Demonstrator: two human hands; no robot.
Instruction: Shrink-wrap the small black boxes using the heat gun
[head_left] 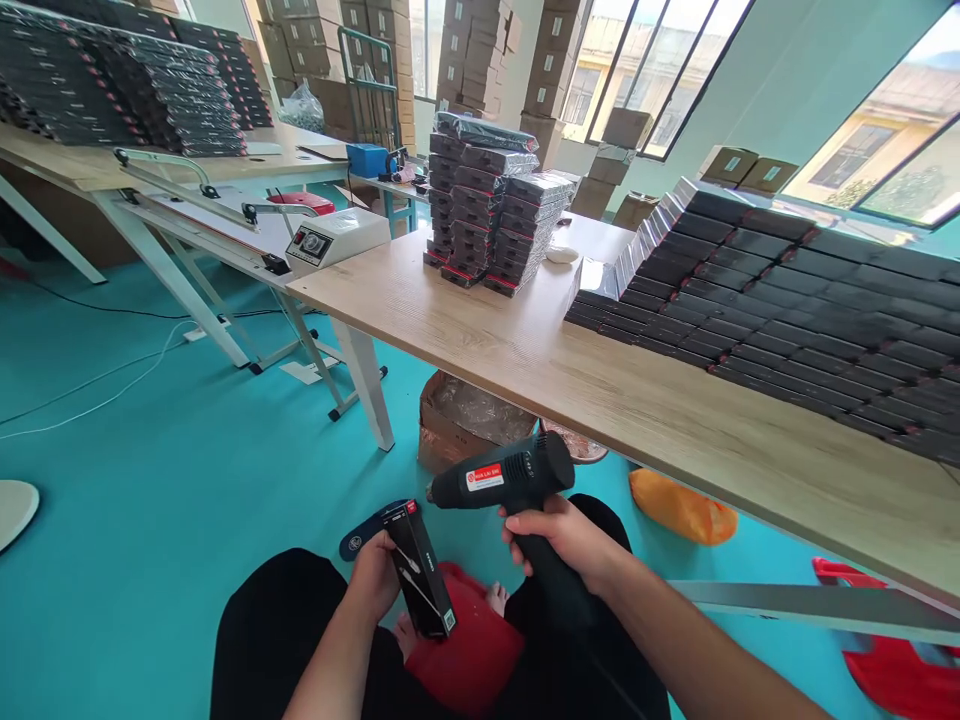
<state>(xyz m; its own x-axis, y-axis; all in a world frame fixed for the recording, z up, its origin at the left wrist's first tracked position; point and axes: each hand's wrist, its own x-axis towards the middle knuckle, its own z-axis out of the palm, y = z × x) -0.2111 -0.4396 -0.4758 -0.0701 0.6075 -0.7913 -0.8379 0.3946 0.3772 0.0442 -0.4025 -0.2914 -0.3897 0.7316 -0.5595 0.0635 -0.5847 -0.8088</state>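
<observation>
My left hand (pixel 375 575) is closed around a slim black box (pixel 421 575) with a cable pictured on its front and a red mark at its top corner. The box is held tilted over my lap. In my right hand (pixel 559 540) is a black heat gun (pixel 517 472) with a red and white label, gripped by its handle. Its nozzle points left, just above the top end of the box and apart from it. Whether the heat gun is running cannot be seen.
A wooden table (pixel 480 340) ahead bears wrapped black boxes (pixel 487 200) and a long stack of black boxes (pixel 795 310) on the right. Under it are a carton with clear plastic (pixel 450 425) and an orange bag (pixel 682 505). A sealing machine (pixel 341 237) stands left.
</observation>
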